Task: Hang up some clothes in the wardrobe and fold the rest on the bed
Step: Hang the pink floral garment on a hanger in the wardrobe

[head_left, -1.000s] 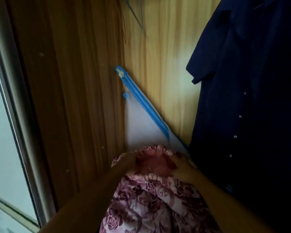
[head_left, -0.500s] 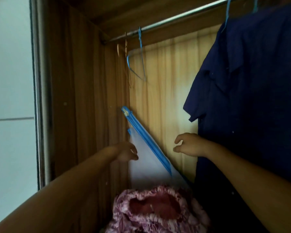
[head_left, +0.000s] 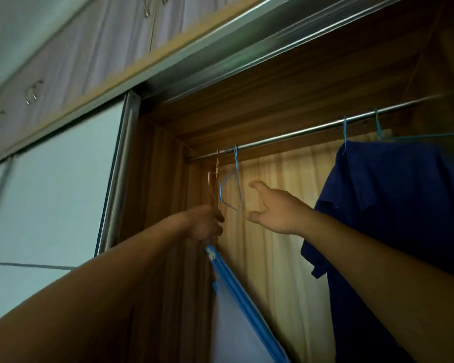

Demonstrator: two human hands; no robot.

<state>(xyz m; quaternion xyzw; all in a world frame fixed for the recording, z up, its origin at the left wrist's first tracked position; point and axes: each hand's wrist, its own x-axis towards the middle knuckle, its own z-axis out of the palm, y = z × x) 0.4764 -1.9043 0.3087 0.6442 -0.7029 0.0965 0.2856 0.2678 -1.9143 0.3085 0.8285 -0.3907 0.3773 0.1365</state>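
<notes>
Left hand [head_left: 206,224]: centre of the frame, raised to the bottom of a thin tan wire hanger [head_left: 212,183]. The fingers are curled there, but I cannot tell whether they grip the wire.
Right hand [head_left: 275,206]: just right of centre, open with fingers and thumb spread, just beside a thin blue wire hanger [head_left: 230,191] and not touching it.
Hanger positions: both hang by their hooks at the left end of the shiny metal rail [head_left: 299,132]. The tan one is nearest the side wall and the blue one just right of it.
Dark navy shirt [head_left: 393,210]: right of the frame, hanging on the rail from a second blue hanger [head_left: 345,132]. A third blue hook [head_left: 378,124] sits just right of that.
Wooden wardrobe [head_left: 163,205]: open, with its dark side wall at centre left and a lighter back panel behind the hands.
White sheet with a blue edge strip [head_left: 236,292]: lower centre, leaning below the left hand.
Pale sliding door [head_left: 53,184]: left of the frame.
</notes>
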